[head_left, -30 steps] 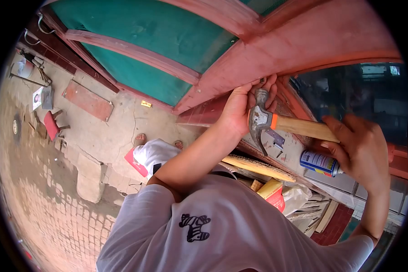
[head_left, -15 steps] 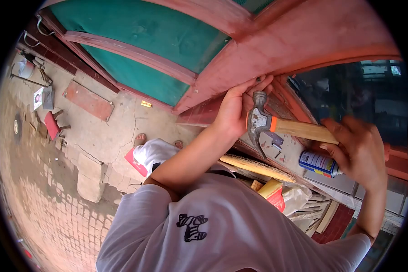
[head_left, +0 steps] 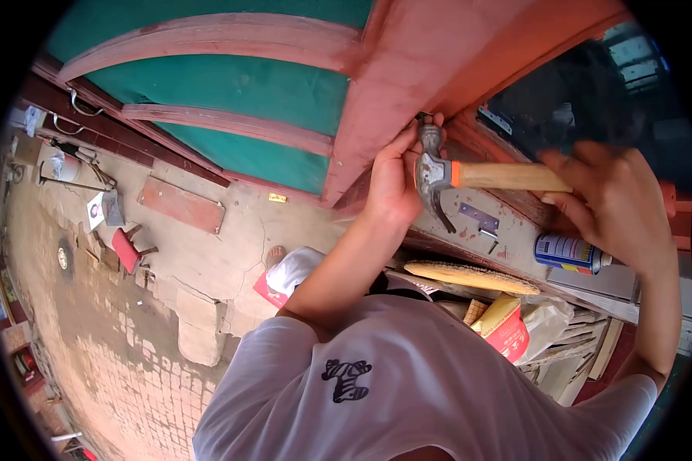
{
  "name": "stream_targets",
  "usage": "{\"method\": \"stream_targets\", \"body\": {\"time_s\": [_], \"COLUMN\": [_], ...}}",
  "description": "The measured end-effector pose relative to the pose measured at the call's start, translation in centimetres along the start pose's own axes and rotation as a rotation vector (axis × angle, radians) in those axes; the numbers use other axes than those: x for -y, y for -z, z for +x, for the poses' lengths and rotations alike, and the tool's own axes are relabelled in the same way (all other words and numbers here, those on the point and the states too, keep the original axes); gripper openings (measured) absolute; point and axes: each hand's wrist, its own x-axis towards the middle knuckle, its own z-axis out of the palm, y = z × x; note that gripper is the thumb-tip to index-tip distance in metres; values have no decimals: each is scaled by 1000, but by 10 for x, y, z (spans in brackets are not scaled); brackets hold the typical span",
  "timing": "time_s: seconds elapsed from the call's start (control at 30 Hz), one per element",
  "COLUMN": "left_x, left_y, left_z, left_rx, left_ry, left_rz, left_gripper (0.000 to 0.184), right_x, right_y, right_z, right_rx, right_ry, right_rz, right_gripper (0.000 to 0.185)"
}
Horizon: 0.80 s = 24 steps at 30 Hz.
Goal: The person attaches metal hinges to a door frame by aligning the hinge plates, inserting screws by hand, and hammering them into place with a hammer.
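The wooden handle of a claw hammer is gripped in my right hand. Its metal head lies in front of my left hand, the claw pointing down. My left fingers are pinched together against the reddish door frame, partly hidden by the hammer head. A small dark thing shows at their tips, too small to name. Below the hammer, a purplish metal hinge plate and a small silvery piece lie on the ledge. A blue spray can lies on its side below my right hand.
The door's green panels fill the upper left, and a dark glass pane is at the upper right. Below the ledge are a yellow bristly board and a red-yellow packet. A red stool stands on the paved ground.
The view has shifted, so the scene sits lower and further right at the ground. The hammer is still held, its head close to my left fingertips. Both hands keep their grips.
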Motion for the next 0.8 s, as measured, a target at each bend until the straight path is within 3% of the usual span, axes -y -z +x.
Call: {"method": "stream_targets", "body": {"time_s": [0.23,0.33,0.43,0.53,0.63,0.73,0.8], "left_x": [-2,-3,-3,-2,-4,-3,-4], "left_y": [-3,4,0,3,-12,2,-1], "left_z": [1,3,2,3,-3,2,3], "left_rx": [-101,-9,-99,44,-196,20,-56], "left_ry": [66,12,59,25,52,0,11], "left_rz": [-45,67,-8,9,30,61,46], "left_gripper": [23,17,25,25,24,17,16], "right_x": [-3,1,0,2,2,2,1], "right_y": [3,3,4,2,4,0,2], "right_z": [2,1,4,1,5,3,7], "right_rx": [82,68,53,46,77,55,52], "right_ry": [-1,-2,-9,-13,8,11,26], "right_rz": [50,60,61,50,76,55,38], "right_gripper": [35,35,36,37,38,39,39]}}
